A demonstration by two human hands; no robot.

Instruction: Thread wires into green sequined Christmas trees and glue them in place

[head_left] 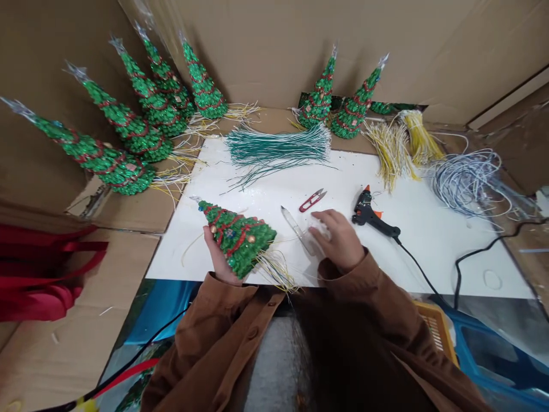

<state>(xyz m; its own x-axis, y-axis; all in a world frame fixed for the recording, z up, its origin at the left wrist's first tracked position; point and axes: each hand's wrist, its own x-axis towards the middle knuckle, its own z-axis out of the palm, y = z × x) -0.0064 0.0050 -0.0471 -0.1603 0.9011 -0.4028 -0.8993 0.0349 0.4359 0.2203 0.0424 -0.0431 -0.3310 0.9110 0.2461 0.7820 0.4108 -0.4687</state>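
Note:
A small green Christmas tree (240,237) with red garland and round ornaments lies tilted in my left hand (221,257), whose fingers are wrapped under it. Yellow and white wires (278,269) trail out of the tree's base. Over the white board, my right hand (338,237) has its fingers apart, with nothing seen between them. Close by lie a clear pen-like tool (295,229) with a dark tip and red-handled thread snips (313,200). To the right of that hand rests a black glue gun (373,214) with an orange nozzle.
Several finished-looking trees (146,97) stand at the back left, and two more (354,109) at the back right. A bundle of green wires (278,146) lies across the white board (429,246). Yellow wire bundles (390,149) and a coiled white wire (465,180) sit right. Black cord (472,252) crosses the board.

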